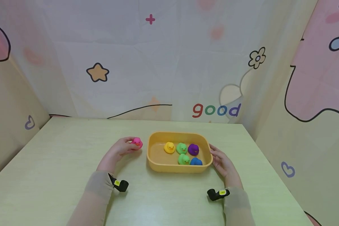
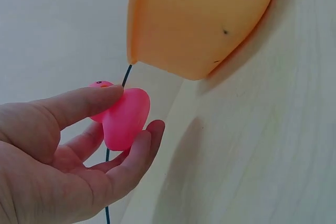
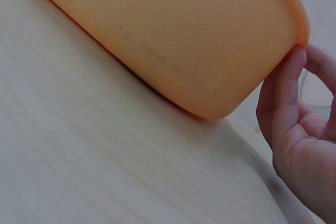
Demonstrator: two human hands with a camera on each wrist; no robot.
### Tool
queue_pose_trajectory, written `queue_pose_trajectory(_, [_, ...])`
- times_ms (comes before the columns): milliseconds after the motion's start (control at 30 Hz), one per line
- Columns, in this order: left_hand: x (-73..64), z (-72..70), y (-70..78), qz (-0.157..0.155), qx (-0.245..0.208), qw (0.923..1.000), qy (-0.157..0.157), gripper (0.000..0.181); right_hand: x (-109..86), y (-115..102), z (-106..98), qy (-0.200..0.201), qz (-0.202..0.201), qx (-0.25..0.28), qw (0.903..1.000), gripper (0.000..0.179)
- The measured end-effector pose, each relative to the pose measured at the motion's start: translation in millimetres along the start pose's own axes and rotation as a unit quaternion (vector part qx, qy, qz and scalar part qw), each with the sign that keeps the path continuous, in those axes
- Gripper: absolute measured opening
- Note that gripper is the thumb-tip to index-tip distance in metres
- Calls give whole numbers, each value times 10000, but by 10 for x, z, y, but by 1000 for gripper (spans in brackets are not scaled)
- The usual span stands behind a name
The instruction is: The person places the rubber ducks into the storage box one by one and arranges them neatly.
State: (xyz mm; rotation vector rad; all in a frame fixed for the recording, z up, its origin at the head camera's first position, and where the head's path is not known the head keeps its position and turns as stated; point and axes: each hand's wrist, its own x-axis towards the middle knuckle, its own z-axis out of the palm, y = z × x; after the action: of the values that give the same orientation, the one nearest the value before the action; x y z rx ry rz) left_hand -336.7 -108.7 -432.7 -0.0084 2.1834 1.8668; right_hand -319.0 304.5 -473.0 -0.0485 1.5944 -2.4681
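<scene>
My left hand (image 1: 122, 147) pinches a pink rubber duck (image 1: 137, 143) between thumb and fingers, just left of a yellow-orange plastic bin (image 1: 175, 168). In the left wrist view, the duck (image 2: 128, 121) is held above the table, with the bin's end wall beyond it. At the bin's other end, my right hand (image 1: 222, 161) holds the rim with its fingertips. Thumb and fingers meet at the rim's corner in the right wrist view. Inside the bin sit a yellow duck (image 1: 169, 147), two green ducks (image 1: 182, 148), a purple duck (image 1: 193, 149) and a blue duck (image 1: 196, 161), partly hidden by the near wall.
The bin stands on a pale wood-grain table (image 1: 164, 201). Printed cloth (image 1: 124, 47) hangs behind the table's far edge and along both sides. Each wrist carries a small black camera (image 1: 121, 185).
</scene>
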Motion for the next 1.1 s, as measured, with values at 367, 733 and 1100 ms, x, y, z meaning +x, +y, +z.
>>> queue_pose_trajectory(367, [-5,6,32,51,-433,9990,-63,57,7,-13,13,-26,63,33,10000,58])
queue_pose_trajectory(733, [-10,55,72,235,-643,9975,-189,59,-40,-42,32,28,70,157,9998,32])
queue_pose_trajectory(1100, [16,174,185,397,-823,9954,-298,54,18,1,-8,48,86,-1,10000,44])
